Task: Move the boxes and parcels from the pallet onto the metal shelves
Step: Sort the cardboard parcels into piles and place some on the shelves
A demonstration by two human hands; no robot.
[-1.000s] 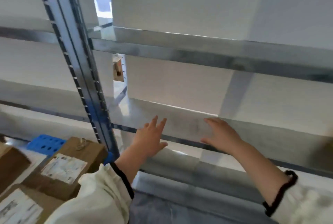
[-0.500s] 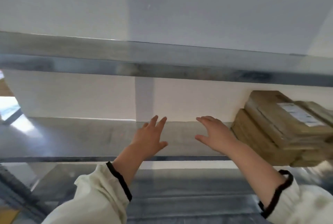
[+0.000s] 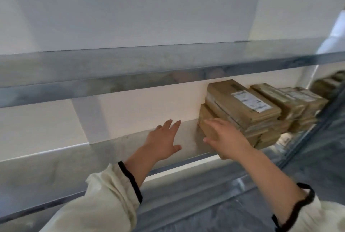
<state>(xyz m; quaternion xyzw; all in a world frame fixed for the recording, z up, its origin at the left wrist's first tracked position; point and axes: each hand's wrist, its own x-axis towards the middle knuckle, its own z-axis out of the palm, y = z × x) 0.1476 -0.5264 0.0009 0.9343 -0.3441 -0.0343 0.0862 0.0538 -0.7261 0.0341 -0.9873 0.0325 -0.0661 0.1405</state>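
On the middle metal shelf (image 3: pixel 74 160), toward its right end, a stack of flat brown cardboard parcels (image 3: pixel 240 117) is sitting against the white wall (image 3: pixel 130 7). The top parcel (image 3: pixel 224 93) is carrying a white printed label (image 3: pixel 250 101) and is lying slightly askew over the ones beneath it. Just beside this pile, further right, a second stack (image 3: pixel 291 103) of similar parcels is standing on the same shelf, and a third, blurred pile (image 3: pixel 328 84) is showing at the far right edge.

The right hand (image 3: pixel 227 138) is lying open against the near left corner of the first stack, its fingers straight and its thumb pointing left. It is gripping nothing, and the blur makes it impossible to tell how firmly it is pressing the cardboard. The left hand (image 3: pixel 162 140) is hovering over bare metal just left of the stack, palm down, fingers spread and straight, holding nothing and apart from the parcels.

Both arms are wearing cream sleeves (image 3: pixel 104 203) with black cuffs, pushed back from the wrists. An upper shelf (image 3: pixel 130 71) is running across above the hands, and a lower shelf (image 3: pixel 186 194) is showing below the forearms.
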